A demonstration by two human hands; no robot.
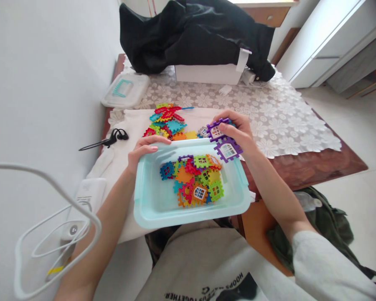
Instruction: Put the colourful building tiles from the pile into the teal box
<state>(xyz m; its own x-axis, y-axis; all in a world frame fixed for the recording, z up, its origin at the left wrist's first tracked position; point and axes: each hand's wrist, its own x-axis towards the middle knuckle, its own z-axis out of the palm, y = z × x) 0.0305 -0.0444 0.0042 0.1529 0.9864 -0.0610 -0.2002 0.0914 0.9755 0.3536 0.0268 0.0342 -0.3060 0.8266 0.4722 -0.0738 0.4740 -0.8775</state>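
In the head view, the person's left hand point(146, 150) was curled over the far rim of a pale turquoise plastic tray point(191, 219), clasping the edge and bracing the tray against the person's body, a hold that would keep it from sliding. The right hand point(235, 131) was closed on two purple house-window tiles point(227, 149), which seemed joined; one sat between the fingers and the other hung just beyond the tray's far corner, so they were held above the rim rather than resting in the tray. Inside it lay a jumbled heap of interlocking plastic tiles point(191, 182) in red, orange, green and blue. A second heap of colourful tiles point(164, 121) lay on a white cloth point(119, 175) just beyond the tray, within easy reach of both hands. The cloth lay over a lace-patterned tablecloth point(278, 121). Farther along the table were a clear lid with a turquoise handle point(125, 90), a white box point(207, 73) and a heap of black fabric point(188, 35). Black earphones point(114, 138) lay on the cloth to the left, clear of the tray, while a white cable point(50, 184) looped down near the wall.
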